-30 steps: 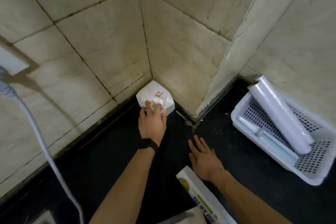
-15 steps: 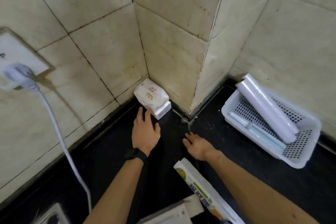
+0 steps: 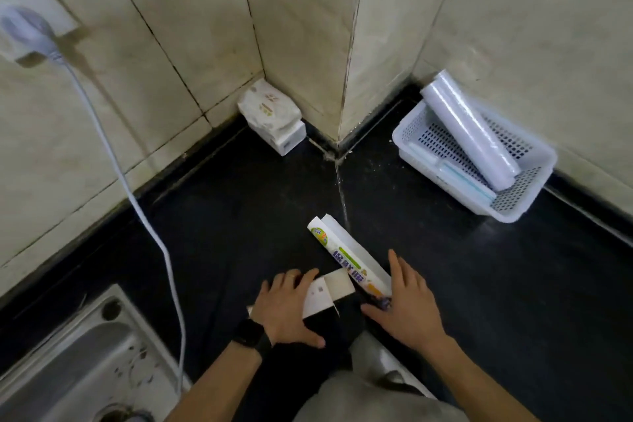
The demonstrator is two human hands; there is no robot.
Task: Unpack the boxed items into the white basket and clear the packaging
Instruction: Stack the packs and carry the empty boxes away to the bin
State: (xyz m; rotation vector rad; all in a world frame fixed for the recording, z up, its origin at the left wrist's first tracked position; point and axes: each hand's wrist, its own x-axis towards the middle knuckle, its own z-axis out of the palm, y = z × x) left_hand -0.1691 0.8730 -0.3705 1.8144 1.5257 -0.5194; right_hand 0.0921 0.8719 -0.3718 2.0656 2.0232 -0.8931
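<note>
A white basket (image 3: 524, 197) stands on the black counter at the right wall, with a roll of cling film (image 3: 469, 128) leaning in it over a second slim roll (image 3: 462, 178). A long printed cling-film box (image 3: 346, 255) lies open-ended in the middle of the counter. My right hand (image 3: 407, 301) rests flat with spread fingers against its near end. A small white carton (image 3: 327, 291) with an open flap lies beside it, and my left hand (image 3: 291, 307) lies on it with fingers apart. Neither hand grips anything.
A white tissue pack (image 3: 270, 115) sits in the tiled corner at the back. A steel sink (image 3: 78, 360) fills the lower left. A white cable (image 3: 137, 205) runs from a wall plug (image 3: 29, 32) down across the counter.
My left hand has let go of the tissue pack in the corner and pulled back onto the small white carton. My right hand has moved back beside the printed box. The view has tilted down.
</note>
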